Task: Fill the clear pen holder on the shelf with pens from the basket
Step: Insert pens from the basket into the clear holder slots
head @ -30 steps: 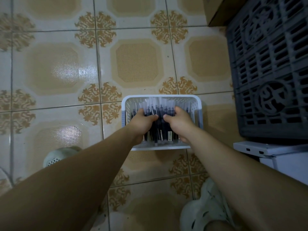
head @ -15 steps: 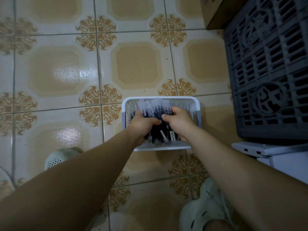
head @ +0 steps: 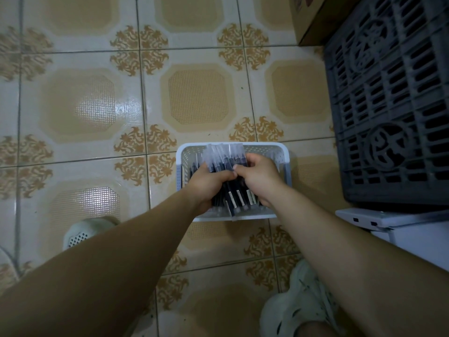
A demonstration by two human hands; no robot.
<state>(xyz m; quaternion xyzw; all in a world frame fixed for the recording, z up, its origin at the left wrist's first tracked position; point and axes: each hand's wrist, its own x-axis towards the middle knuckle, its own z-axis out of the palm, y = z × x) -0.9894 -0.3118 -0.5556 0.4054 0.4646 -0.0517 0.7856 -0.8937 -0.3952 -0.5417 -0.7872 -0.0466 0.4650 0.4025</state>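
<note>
I am gripping one bundle of pens (head: 224, 158) with left hand (head: 209, 184) and right hand (head: 261, 178), fingers curled round it, in the white basket (head: 283, 164) sitting on the tiled floor (head: 198, 97).

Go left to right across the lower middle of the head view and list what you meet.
White shoe → left hand → pens, gripped by both hands → right hand → dark grey slatted crate. The basket spans both hands, so it has no single place.
</note>
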